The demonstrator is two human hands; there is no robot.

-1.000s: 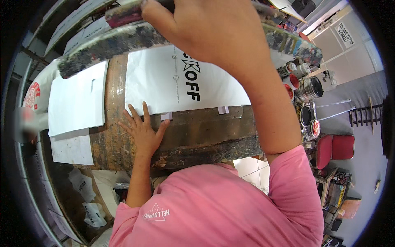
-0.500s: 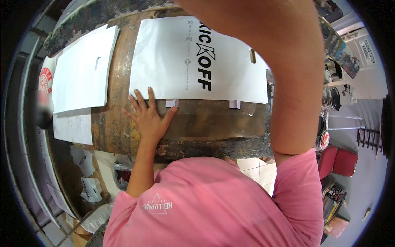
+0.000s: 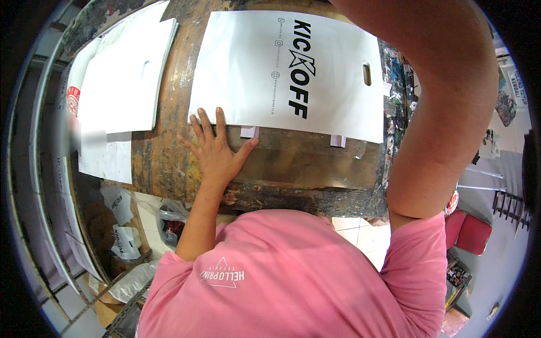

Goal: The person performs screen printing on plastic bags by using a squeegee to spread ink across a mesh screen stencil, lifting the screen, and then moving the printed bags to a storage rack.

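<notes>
A white plastic bag [image 3: 242, 67] with black print and an oval handle hole lies flat on the stained wooden work board [image 3: 158, 112]. With fingers spread, my left hand [image 3: 217, 149] rests palm down at the near left corner of the bag; its fingertips touch the edge and it holds nothing. My right arm reaches up past the right side of the bag and leaves the picture at the top, so my right hand is out of sight. Two small pale tabs [image 3: 249, 131] stick out under the bag's near edge.
On the left lies a stack of white bags [image 3: 121, 84] with a slot, over a white sheet [image 3: 107, 160]. A metal rail [image 3: 35, 158] runs along the far left. Printed bags [image 3: 125, 242] lie below the board, and a red chair [image 3: 472, 234] stands at the right.
The view has shifted, so the board and bag sit farther right. My right arm has moved right relative to the bag and uncovers its handle side. My left hand stays at the bag's corner.
</notes>
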